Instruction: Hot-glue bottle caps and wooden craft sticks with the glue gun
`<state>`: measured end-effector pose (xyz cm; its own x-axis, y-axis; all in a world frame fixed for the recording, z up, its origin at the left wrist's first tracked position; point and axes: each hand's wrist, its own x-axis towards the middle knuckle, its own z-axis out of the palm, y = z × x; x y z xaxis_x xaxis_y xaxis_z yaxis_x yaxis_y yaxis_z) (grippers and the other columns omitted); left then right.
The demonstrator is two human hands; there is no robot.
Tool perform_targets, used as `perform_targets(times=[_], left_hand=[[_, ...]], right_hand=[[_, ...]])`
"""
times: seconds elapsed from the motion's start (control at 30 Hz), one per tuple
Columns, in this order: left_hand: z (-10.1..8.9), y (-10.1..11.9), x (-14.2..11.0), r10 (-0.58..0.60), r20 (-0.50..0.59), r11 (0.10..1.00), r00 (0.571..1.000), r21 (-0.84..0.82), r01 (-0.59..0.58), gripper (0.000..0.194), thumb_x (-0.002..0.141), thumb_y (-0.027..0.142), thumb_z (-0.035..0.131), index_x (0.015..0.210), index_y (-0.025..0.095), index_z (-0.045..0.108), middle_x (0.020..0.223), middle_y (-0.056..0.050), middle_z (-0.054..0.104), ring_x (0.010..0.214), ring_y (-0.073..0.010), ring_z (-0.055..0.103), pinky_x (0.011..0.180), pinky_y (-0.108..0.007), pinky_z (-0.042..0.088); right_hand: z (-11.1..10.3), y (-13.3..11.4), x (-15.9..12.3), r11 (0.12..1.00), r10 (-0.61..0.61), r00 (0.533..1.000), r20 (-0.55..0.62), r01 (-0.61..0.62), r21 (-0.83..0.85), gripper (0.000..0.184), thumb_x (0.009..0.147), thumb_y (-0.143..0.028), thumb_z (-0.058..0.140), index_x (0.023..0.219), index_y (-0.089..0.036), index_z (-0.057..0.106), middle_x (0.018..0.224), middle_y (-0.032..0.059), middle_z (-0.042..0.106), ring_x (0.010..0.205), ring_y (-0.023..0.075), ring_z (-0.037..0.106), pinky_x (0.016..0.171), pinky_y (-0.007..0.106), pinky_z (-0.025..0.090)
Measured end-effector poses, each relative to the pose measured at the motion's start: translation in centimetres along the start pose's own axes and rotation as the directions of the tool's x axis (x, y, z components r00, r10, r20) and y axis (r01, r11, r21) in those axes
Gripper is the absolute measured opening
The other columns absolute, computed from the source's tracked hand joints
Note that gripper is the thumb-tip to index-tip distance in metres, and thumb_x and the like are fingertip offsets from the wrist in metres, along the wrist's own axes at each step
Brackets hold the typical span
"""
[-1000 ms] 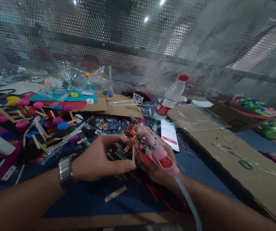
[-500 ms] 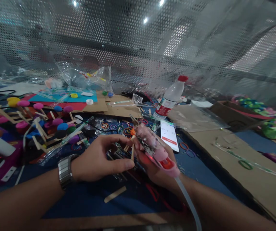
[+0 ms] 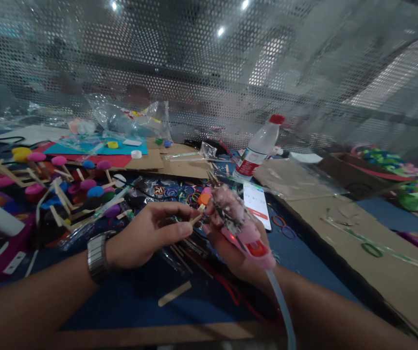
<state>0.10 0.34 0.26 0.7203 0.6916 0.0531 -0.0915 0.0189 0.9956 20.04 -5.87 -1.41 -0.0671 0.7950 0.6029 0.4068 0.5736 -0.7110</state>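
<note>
My left hand (image 3: 147, 236), with a metal watch (image 3: 98, 255) on its wrist, pinches a short wooden craft stick (image 3: 196, 219) between thumb and fingers. Wrapped around a pink hot glue gun (image 3: 247, 238) is my right hand (image 3: 233, 260). The gun's nozzle points up and away, and a translucent glue stick (image 3: 282, 301) trails from its back end. Between the hands, close to the gun, is an orange rounded piece (image 3: 204, 198) with pale wooden ends beside it; what supports it is hidden. Another craft stick (image 3: 174, 293) lies on the blue table surface below.
Colourful rounded pieces on sticks (image 3: 85, 184) crowd the left side beside a purple-and-white device (image 3: 5, 243). A red-capped bottle (image 3: 254, 153) and a phone (image 3: 256, 206) stand and lie beyond my right hand. Cardboard (image 3: 358, 253) covers the right.
The stick in my left hand has tipped from upright to slanting, and the thumb has moved up. The glue gun has shifted slightly right, showing more of the orange piece.
</note>
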Motion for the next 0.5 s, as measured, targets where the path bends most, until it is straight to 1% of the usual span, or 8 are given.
perform_targets(times=[0.1,0.23,0.37,0.5], left_hand=[[0.0,-0.2,0.0,0.030,0.007,1.000,1.000,-0.007,-0.030,0.042,0.079,0.052,0.081,0.105,0.018,0.080,0.112,-0.009,0.080,0.107,-0.0265,0.071,0.093,-0.035,0.055],[0.0,-0.3,-0.2,0.008,0.017,1.000,1.000,-0.021,-0.007,0.044,0.079,0.054,0.081,0.104,0.018,0.081,0.111,-0.009,0.080,0.106,-0.0265,0.071,0.093,-0.036,0.055],[-0.1,-0.2,-0.2,-0.048,0.038,0.994,0.998,-0.097,0.052,0.043,0.077,0.053,0.083,0.105,0.021,0.080,0.113,-0.008,0.079,0.108,-0.0251,0.070,0.098,-0.037,0.053],[-0.1,0.0,-0.3,-0.111,0.048,0.983,0.993,-0.140,0.117,0.043,0.073,0.045,0.088,0.107,0.020,0.079,0.111,-0.007,0.079,0.102,-0.0245,0.071,0.091,-0.035,0.054]], right_hand=[[0.1,-0.2,0.1,0.998,0.046,0.999,0.007,-0.046,0.048,0.019,0.087,-0.018,0.072,0.094,-0.030,0.060,0.089,-0.0008,0.064,0.076,0.0202,0.060,0.071,0.034,0.052],[0.2,0.0,0.1,0.996,0.049,0.999,-0.018,-0.048,0.077,0.016,0.087,-0.023,0.076,0.089,-0.027,0.061,0.083,-0.0010,0.064,0.071,0.0184,0.060,0.066,0.032,0.051],[0.1,0.5,0.0,0.989,0.089,0.996,-0.003,-0.088,0.122,0.018,0.084,-0.026,0.081,0.088,-0.027,0.063,0.082,-0.0010,0.066,0.072,0.0188,0.062,0.067,0.033,0.053],[0.1,0.9,-0.2,0.977,0.117,0.993,-0.001,-0.114,0.181,0.021,0.083,-0.027,0.083,0.084,-0.027,0.062,0.082,-0.0016,0.069,0.069,0.0184,0.064,0.068,0.034,0.054]])
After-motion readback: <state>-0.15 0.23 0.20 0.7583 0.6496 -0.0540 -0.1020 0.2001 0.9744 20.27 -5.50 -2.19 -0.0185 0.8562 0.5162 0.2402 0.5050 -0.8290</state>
